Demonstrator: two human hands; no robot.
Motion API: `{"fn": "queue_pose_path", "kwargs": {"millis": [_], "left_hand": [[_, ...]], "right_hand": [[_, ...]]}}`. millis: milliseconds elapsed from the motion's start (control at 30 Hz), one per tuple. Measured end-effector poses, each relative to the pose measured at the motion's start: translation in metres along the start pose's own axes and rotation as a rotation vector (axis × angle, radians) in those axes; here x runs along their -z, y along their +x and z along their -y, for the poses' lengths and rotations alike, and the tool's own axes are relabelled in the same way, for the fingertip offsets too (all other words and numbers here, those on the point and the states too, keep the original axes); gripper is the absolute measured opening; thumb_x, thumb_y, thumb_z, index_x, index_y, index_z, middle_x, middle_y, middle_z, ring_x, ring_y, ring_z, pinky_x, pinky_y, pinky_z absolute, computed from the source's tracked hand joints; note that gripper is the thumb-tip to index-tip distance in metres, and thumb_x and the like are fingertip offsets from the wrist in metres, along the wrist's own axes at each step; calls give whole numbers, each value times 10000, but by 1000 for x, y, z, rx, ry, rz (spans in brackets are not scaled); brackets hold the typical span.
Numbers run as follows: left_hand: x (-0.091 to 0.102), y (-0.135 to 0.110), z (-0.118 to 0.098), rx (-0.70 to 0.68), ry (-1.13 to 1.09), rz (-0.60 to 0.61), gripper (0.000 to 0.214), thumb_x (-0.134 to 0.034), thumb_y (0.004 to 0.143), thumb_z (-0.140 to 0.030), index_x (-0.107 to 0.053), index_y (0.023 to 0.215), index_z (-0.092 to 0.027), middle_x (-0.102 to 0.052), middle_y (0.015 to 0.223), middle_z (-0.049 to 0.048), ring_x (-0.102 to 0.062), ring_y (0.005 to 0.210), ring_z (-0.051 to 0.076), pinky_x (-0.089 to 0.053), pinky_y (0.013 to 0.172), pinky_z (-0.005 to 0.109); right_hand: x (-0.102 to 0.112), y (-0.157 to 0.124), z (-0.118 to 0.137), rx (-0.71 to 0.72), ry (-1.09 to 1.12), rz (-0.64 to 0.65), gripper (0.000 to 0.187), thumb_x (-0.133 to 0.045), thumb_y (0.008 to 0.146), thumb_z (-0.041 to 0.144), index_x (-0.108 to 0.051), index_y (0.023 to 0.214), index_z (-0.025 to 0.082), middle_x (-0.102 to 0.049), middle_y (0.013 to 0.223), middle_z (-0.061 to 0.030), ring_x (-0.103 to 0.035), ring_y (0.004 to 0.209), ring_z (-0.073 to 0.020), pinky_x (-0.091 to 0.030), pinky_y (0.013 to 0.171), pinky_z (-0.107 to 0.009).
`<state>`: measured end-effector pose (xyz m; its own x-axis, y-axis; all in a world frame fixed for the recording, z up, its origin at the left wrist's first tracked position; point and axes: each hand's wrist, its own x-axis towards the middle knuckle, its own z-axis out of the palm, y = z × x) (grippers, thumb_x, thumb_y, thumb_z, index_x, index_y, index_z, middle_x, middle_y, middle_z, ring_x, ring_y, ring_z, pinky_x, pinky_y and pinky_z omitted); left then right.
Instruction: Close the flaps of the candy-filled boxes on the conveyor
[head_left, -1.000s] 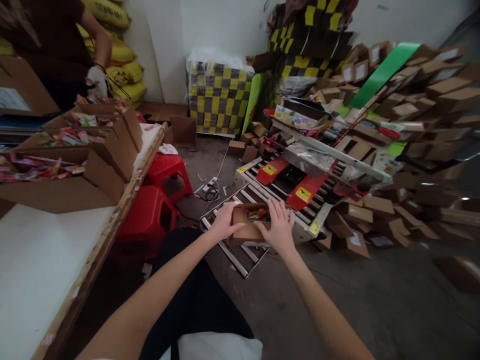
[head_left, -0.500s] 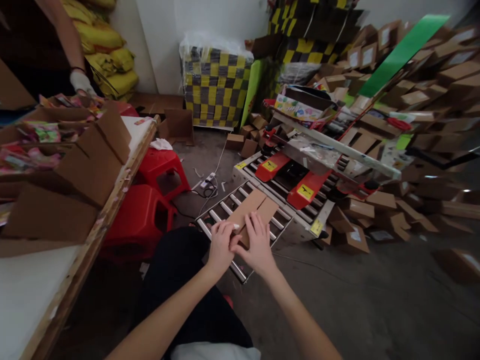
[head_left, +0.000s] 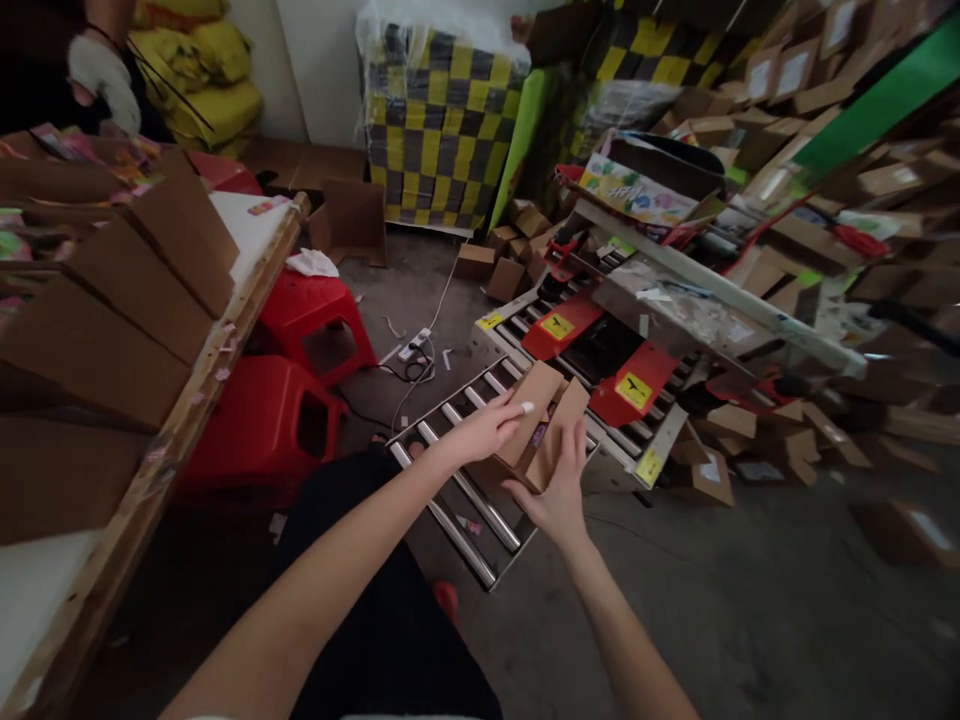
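A small brown cardboard box [head_left: 531, 465] rests on the metal rollers of a short conveyor [head_left: 466, 490], its two long top flaps partly raised. Through the gap between them, something purple inside shows in part. My left hand [head_left: 491, 425] has its fingers curled at the left flap, and one fingertip carries a white covering. Around the right near corner of the box my right hand [head_left: 559, 490] is closed, thumb at the near end and fingers along the right side.
Beyond the rollers stands a machine with red plates [head_left: 634, 385]. Red stools [head_left: 255, 430] and a table edge [head_left: 187, 400] with open cartons are at left, where a co-worker's gloved hand [head_left: 105, 85] shows. Cardboard boxes [head_left: 709, 470] pile up at right.
The box has moved along the rollers toward the machine, and its flaps have lifted apart. My left hand has shifted to the left flap, my right hand to the right side. The view has turned slightly.
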<state>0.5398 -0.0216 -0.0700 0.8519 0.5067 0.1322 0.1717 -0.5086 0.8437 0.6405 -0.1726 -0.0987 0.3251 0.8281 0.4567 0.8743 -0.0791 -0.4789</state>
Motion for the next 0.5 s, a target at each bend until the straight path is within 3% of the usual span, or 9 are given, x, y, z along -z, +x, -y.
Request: {"fn": "queue_pose_path", "kwargs": {"millis": [67, 200, 333, 400, 500], "left_hand": [[-3, 3, 4, 10, 35, 37, 376, -388, 891, -194, -558, 1225, -221, -409, 1438, 57, -424, 1297, 214, -371, 1074, 368], [-5, 1, 7, 34, 35, 26, 369, -385, 895, -222, -571, 1213, -238, -415, 1437, 43, -439, 1286, 222, -369, 1076, 386], [-9, -8, 11, 92, -236, -109, 362, -422, 889, -253, -545, 1226, -208, -544, 1323, 74, -500, 1226, 205, -390, 1060, 397], [-8, -29, 14, 199, -399, -225, 387, -468, 869, -276, -510, 1245, -194, -588, 1263, 102, -581, 1119, 209, -469, 975, 410], [7, -87, 16, 352, -504, -388, 377, -536, 826, -360, -562, 1149, -167, -627, 1190, 123, -638, 998, 226, -521, 890, 421]], "right_hand": [[0, 4, -1, 3, -15, 49, 1043, -645, 759, 502, 54, 1471, 197, 68, 1536, -176, -17, 1411, -353, -259, 1069, -583], [8, 15, 3, 59, -96, 221, 824, -618, 795, 428, -174, 1464, 245, -179, 1527, -114, -171, 1397, -321, -274, 1088, -544], [13, 25, -3, 48, -152, 258, 764, -595, 793, 422, -259, 1440, 195, -292, 1486, -124, -234, 1378, -310, -303, 1081, -525], [10, 38, -19, 36, -189, 240, 741, -592, 790, 450, -310, 1415, 170, -316, 1470, -145, -259, 1365, -314, -311, 1074, -519], [7, 76, -58, -31, -273, 175, 713, -591, 785, 477, -378, 1363, 119, -353, 1435, -199, -293, 1341, -338, -321, 1051, -526]]}}
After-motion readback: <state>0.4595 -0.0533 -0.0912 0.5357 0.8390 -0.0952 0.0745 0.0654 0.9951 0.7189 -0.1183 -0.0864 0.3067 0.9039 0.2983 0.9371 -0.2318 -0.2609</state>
